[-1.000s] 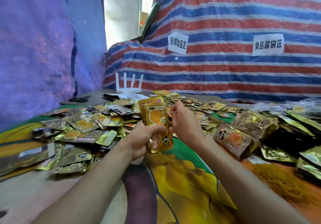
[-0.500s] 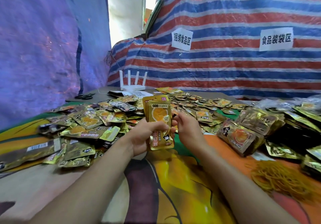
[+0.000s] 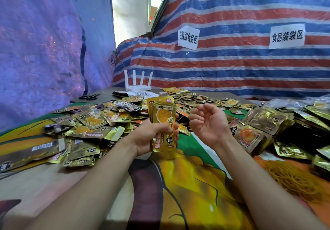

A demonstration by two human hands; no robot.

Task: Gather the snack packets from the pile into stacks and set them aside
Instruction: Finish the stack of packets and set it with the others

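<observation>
The stack of snack packets (image 3: 163, 122) stands upright in the left hand (image 3: 151, 137), whose fingers and thumb are curled round its lower half; the gold fronts face the camera, and further packets show fanned out behind the front one. The right hand (image 3: 209, 122) is just beside the stack and apart from it. Its palm is turned towards the stack, its fingers are loosely curled, and nothing shows in its grasp.

Left of the left hand, and beyond both hands, the loose pile (image 3: 92, 122) of gold packets spreads over the bench (image 3: 44, 181), some face up and some face down. Right of the right hand lie bundled packets (image 3: 253, 137) heaped against one another (whether anything binds them cannot be told). Nearer the camera on that side is a tangle of yellow rubber bands (image 3: 292, 178). Below the forearms a printed cloth (image 3: 187, 185) in yellow, green and orange covers the bench.

Beyond the pile, at the far edge, stand a white router (image 3: 138, 85) with four antennas and a sheet bearing a QR code (image 3: 141, 94), with black scissors (image 3: 89, 97) to their left. Behind rises a red, white and blue striped tarp (image 3: 232, 65) carrying two paper signs (image 3: 188, 37), and a blue tarp (image 3: 44, 51) hangs far to the left.
</observation>
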